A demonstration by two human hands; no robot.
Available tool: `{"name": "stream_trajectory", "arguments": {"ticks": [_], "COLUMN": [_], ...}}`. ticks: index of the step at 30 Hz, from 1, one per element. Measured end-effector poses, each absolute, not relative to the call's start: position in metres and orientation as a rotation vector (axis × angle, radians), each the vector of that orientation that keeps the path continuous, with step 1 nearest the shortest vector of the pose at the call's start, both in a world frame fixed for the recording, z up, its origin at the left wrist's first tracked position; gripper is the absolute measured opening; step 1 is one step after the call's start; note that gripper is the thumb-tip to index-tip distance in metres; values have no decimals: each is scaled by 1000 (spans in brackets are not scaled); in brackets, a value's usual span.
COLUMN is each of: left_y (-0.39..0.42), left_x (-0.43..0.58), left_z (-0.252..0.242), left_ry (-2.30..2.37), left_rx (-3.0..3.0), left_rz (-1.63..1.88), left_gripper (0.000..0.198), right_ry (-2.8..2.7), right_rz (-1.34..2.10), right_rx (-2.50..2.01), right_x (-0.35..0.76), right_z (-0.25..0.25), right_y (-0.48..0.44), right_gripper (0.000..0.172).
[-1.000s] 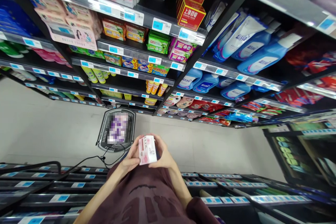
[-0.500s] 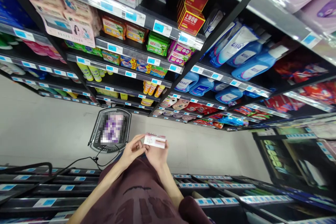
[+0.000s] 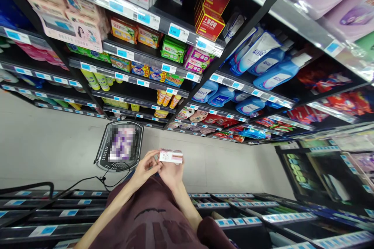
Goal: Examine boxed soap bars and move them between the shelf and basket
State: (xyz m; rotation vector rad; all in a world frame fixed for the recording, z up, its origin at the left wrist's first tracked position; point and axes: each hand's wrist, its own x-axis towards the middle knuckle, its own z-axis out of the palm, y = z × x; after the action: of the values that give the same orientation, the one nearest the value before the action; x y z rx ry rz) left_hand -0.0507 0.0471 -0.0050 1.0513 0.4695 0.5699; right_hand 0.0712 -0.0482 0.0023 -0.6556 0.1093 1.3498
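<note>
- One white LUX box in our right hand, held out past our shirt with the floor behind it.
- Narrow side is toward us: pale LUX lettering at the left, a dusty pinkish-brown strip toward the right, bits of pink along the far edge.
- Right hand's got hold of it for sure, but most of those fingers are hidden by the box, so we can't see how they wrap.
- Left hand is up by the box's left end, fingers bent; we can't tell if it's pinching or only touching.
- Small print under LUX? Too tiny for us.
- Basket off to our left has a pack in it, just purple-and-pink pixels.
- Shirt letters run off the bottom edge.
</note>
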Motion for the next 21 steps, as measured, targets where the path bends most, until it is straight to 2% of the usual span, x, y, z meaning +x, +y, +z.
{"name": "stream_trajectory", "arguments": {"ticks": [4,11,15,18,21], "left_y": [51,63,64,62,63], "left_x": [-55,-66,-71,-75,-79], "left_z": [-3,7,-2,-14,-29], "left_ry": [442,364,379,474,549], "left_rx": [1035,1102,1141,1238,1264], "left_rz": [479,383,369,465,610], "left_gripper": [67,71,89,85,78], "right_ry": [157,132,85,7,-30], "right_rz": [1335,1398,1461,1429,1318], "right_rx": [-601,-663,-741,-784,-944], "right_x": [66,66,67,66,67], "right_z": [5,-12,-16,-16,-27], "right_y": [-49,-60,-62,-59,-50], "right_gripper": [61,83,87,80,62]}}
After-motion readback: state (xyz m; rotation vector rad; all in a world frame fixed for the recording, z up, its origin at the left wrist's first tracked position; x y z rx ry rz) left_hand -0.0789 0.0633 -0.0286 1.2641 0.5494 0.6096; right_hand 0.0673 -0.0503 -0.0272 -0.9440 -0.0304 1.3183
